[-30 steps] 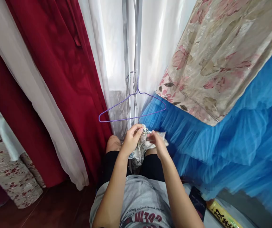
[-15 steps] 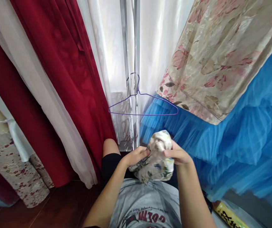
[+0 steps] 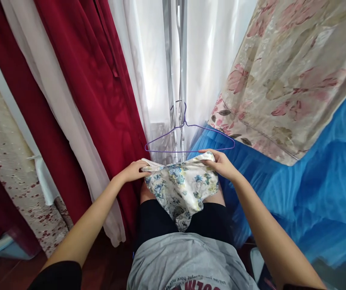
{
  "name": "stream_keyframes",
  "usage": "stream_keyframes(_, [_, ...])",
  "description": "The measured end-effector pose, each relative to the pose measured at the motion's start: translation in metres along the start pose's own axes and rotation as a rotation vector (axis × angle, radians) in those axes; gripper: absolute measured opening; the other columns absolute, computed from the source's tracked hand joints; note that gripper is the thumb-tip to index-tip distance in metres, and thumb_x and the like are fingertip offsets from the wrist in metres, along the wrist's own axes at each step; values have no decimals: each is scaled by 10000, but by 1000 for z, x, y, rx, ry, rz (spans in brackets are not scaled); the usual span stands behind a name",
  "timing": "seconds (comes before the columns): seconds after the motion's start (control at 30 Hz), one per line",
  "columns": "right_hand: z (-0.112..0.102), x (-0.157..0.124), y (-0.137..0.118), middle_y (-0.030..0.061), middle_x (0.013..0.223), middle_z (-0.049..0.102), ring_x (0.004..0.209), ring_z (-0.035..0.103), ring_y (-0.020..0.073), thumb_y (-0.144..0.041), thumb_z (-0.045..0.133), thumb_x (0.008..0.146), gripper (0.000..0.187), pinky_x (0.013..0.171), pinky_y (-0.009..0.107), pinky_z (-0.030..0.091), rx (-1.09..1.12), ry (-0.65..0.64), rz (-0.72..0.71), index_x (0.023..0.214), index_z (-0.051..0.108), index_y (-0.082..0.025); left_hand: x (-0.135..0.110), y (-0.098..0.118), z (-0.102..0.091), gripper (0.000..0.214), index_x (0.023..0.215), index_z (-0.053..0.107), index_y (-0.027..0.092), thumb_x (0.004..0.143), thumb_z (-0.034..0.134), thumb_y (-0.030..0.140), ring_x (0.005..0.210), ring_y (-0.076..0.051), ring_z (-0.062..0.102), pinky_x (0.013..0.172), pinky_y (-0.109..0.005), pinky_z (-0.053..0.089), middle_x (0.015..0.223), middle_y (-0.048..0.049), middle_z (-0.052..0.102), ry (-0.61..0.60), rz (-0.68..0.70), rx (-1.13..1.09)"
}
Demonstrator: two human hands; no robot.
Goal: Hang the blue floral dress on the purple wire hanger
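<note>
A small white garment with a blue floral print is stretched out flat between my two hands, just above my knees. My left hand pinches its left top corner. My right hand grips its right top corner. Both hands are closed on the cloth. A thin purple wire hanger hangs from a shiny metal pole directly behind the garment, a little above my hands and not touching them.
Red curtains and white sheer fabric hang on the left. A beige floral cloth and blue tulle fill the right. Patterned fabric rolls stand at far left on a dark wooden floor.
The garment was bunched up between my hands; now my hands have moved apart and spread it open. The view has shifted slightly, so the hanger sits further right.
</note>
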State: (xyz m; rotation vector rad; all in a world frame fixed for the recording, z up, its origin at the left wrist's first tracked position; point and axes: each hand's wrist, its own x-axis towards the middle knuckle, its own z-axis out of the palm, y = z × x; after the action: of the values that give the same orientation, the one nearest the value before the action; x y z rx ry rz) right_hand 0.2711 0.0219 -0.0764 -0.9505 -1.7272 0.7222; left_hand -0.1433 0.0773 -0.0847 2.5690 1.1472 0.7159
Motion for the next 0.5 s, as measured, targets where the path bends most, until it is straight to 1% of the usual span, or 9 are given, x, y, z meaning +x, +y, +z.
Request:
stream_keyframes(0.03, [2, 11, 5, 56, 982, 736, 806, 635, 198, -348, 731, 792, 548, 713, 287, 492, -51, 30, -21, 1301, 668, -151, 8, -4, -11, 282, 822, 736, 200, 784, 719, 479, 954, -245, 662, 932, -338, 505, 955, -64, 745, -14, 28, 40])
stream_keyframes(0.07, [4, 21, 10, 70, 1010, 746, 845, 648, 216, -338, 726, 788, 572, 750, 307, 502, -108, 58, -31, 1322, 659, -143, 15, -8, -20, 267, 832, 737, 195, 796, 698, 457, 963, -249, 662, 942, -346, 503, 965, -70, 747, -9, 47, 65])
stream_keyframes(0.1, [5, 28, 14, 82, 1025, 755, 879, 658, 233, -330, 714, 791, 546, 784, 324, 506, -161, 72, -35, 1299, 674, -134, 22, -10, -29, 253, 833, 737, 189, 802, 681, 434, 964, -253, 665, 947, -353, 503, 965, -73, 748, 13, 61, 82])
stream_keyframes(0.17, [6, 37, 20, 95, 1018, 771, 906, 670, 252, -319, 663, 817, 411, 816, 338, 502, -240, 65, -33, 1175, 730, -127, 34, -11, -43, 225, 845, 743, 184, 807, 648, 385, 985, -260, 673, 966, -362, 502, 983, -76, 754, 72, 92, 109])
stream_keyframes(0.27, [11, 36, 27, 80, 902, 773, 823, 664, 235, -307, 588, 854, 270, 743, 306, 477, -314, 71, -42, 981, 762, -144, 43, -1, -60, 222, 905, 761, 186, 794, 613, 309, 1118, -278, 666, 1048, -373, 475, 1136, -80, 748, 125, 158, 114])
stream_keyframes(0.33, [20, 32, 32, 67, 833, 756, 762, 641, 217, -298, 568, 858, 246, 687, 286, 449, -333, 119, -62, 923, 754, -151, 49, 12, -66, 213, 882, 762, 188, 774, 603, 278, 1209, -297, 642, 1093, -382, 453, 1267, -85, 714, 121, 187, 107])
stream_keyframes(0.4, [30, 28, 37, 58, 792, 740, 727, 621, 206, -285, 561, 848, 228, 659, 276, 429, -311, 151, -74, 888, 742, -153, 58, 28, -66, 169, 790, 735, 186, 762, 591, 270, 1265, -319, 618, 1110, -393, 443, 1348, -96, 680, 117, 200, 96])
stream_keyframes(0.47, [39, 26, 39, 47, 767, 728, 709, 610, 197, -287, 563, 839, 217, 649, 269, 420, -265, 150, -70, 869, 732, -155, 71, 46, -61, 153, 726, 685, 186, 779, 585, 289, 1274, -331, 613, 1098, -402, 450, 1358, -108, 676, 151, 201, 62])
stream_keyframes(0.5, [41, 25, 38, 42, 750, 719, 696, 602, 193, -295, 568, 834, 214, 642, 268, 415, -245, 141, -63, 857, 729, -156, 78, 56, -57, 161, 735, 668, 186, 800, 584, 307, 1254, -327, 624, 1078, -404, 461, 1335, -111, 688, 184, 194, 33])
